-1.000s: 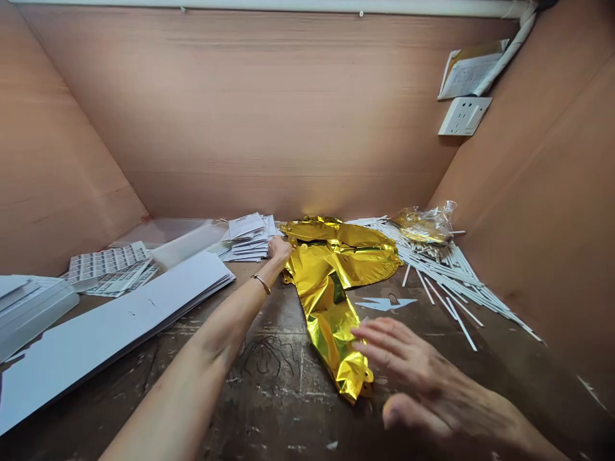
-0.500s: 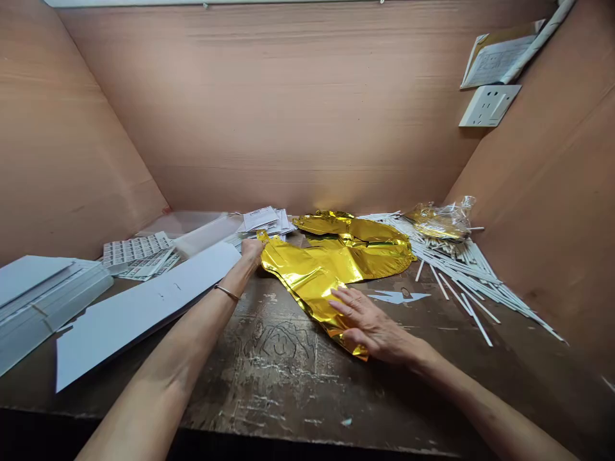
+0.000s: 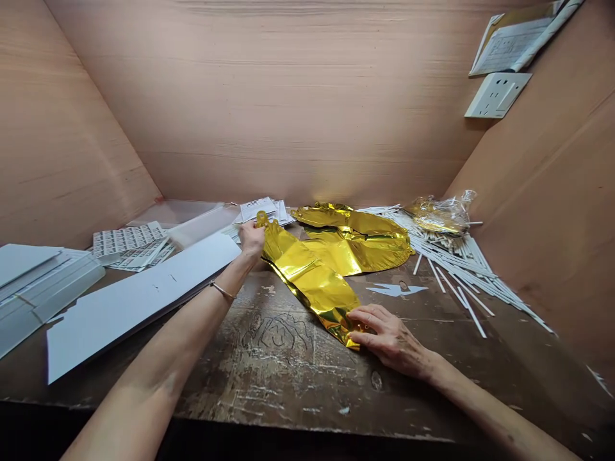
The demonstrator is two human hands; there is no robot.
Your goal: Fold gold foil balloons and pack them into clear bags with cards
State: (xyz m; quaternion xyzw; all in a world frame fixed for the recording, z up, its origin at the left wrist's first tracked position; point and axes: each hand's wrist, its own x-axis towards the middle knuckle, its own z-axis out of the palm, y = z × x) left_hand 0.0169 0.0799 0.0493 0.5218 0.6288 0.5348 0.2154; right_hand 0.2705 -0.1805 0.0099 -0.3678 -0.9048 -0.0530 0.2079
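A flat gold foil balloon (image 3: 314, 275) slants across the table from its far left end to its near right end. At the far end my left hand (image 3: 252, 238) is closed on it, with a small gold tab sticking up past the fingers. My right hand (image 3: 387, 336) pinches the near end, thumb below and fingers above, and the foil there is creased. Behind it lie more flat gold foil balloons (image 3: 369, 246), partly overlapped by the one I hold.
White sticks (image 3: 456, 275) lie heaped at the right beside a clear plastic bag (image 3: 444, 214) with gold foil inside. A white paper cutout (image 3: 396, 290) lies nearer. On the left are a long white sheet (image 3: 144, 298), sticker sheets (image 3: 127, 242) and a plastic-wrapped stack (image 3: 52, 288). Walls enclose the table (image 3: 269, 384).
My right hand has gone from lying spread on the foil to pinching its near end. My left hand has risen slightly with the far end. The view has tilted down a little.
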